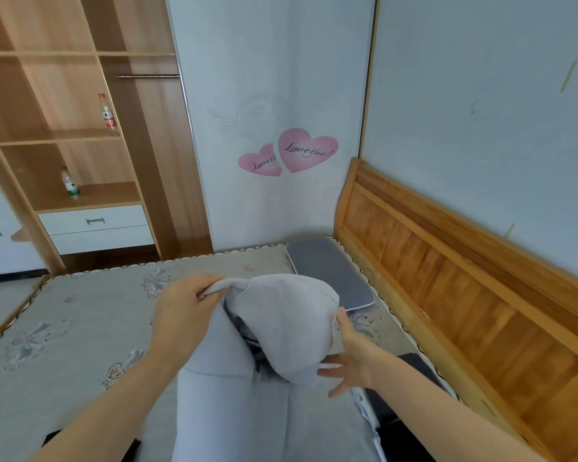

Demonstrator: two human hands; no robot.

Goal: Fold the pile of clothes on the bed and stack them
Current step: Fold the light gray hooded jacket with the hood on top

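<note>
A light grey garment (274, 328) hangs over the bed (80, 328), lifted at its top and trailing down toward me. My left hand (181, 305) grips its upper edge, fingers curled round the fabric. My right hand (351, 358) is beside the garment's right fold, fingers spread and straight, touching the cloth from the side. Dark clothes (411, 391) lie on the mattress to the right, partly hidden under my right arm, and another dark piece (52, 436) shows at the bottom left.
A grey flat cushion (327, 271) lies at the bed's far right corner by the wooden headboard (464, 278). An open wardrobe (64, 145) with two bottles stands past the bed's far edge on the left. A white door with heart stickers (287, 151) is straight ahead.
</note>
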